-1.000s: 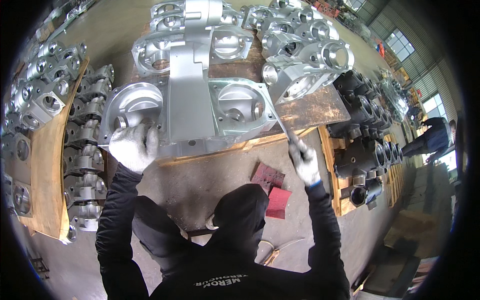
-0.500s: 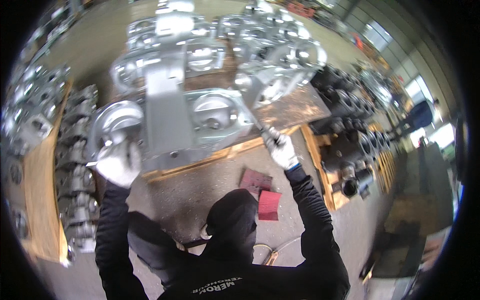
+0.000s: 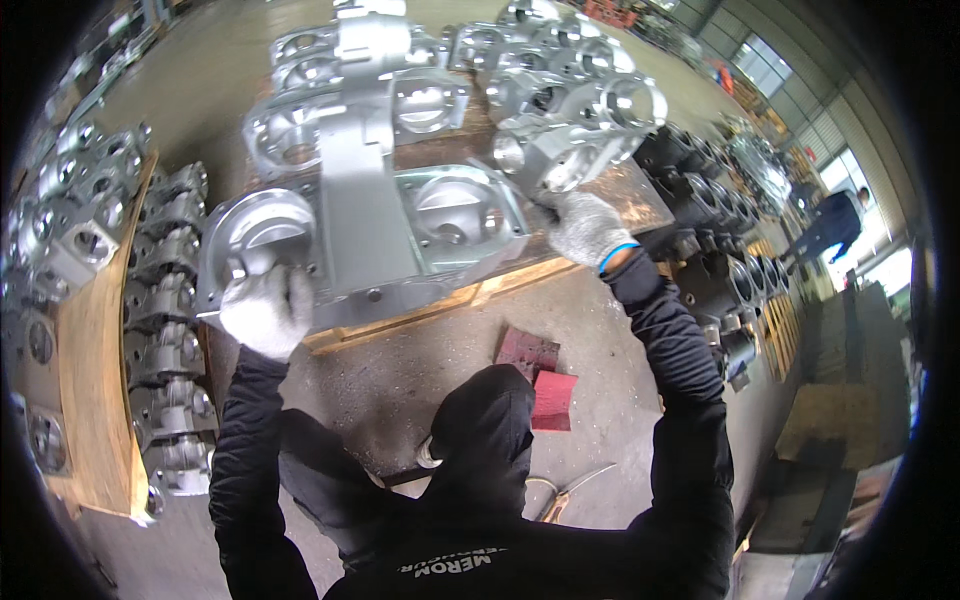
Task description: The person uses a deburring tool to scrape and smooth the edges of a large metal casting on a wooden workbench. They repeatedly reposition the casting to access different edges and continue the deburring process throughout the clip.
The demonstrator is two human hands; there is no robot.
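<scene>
In front of me lies a large silver metal casting (image 3: 365, 215) with a round recess on each side of a flat raised middle band. My left hand (image 3: 265, 312), in a pale knitted glove, is closed at its near left corner, and a thin pale end sticks out beside the fingers. What that hand grips is hidden. My right hand (image 3: 590, 228), gloved with a blue cuff edge, is curled beside the casting's right edge. A thin greyish strip shows past its fingers toward the casting, too unclear to name.
More silver castings (image 3: 430, 105) stand behind on the wooden pallet (image 3: 480, 290). Grey castings (image 3: 170, 310) line the left, next to a board (image 3: 95, 350). Dark cylindrical parts (image 3: 715, 285) stand at right. Red sheets (image 3: 553, 400) and a cord-like thing (image 3: 560, 495) lie on the floor. A person (image 3: 835, 220) stands far right.
My right hand has moved farther from me and to the right, along the casting's edge. The left hand stays at the near left corner. The whole view has shifted slightly.
</scene>
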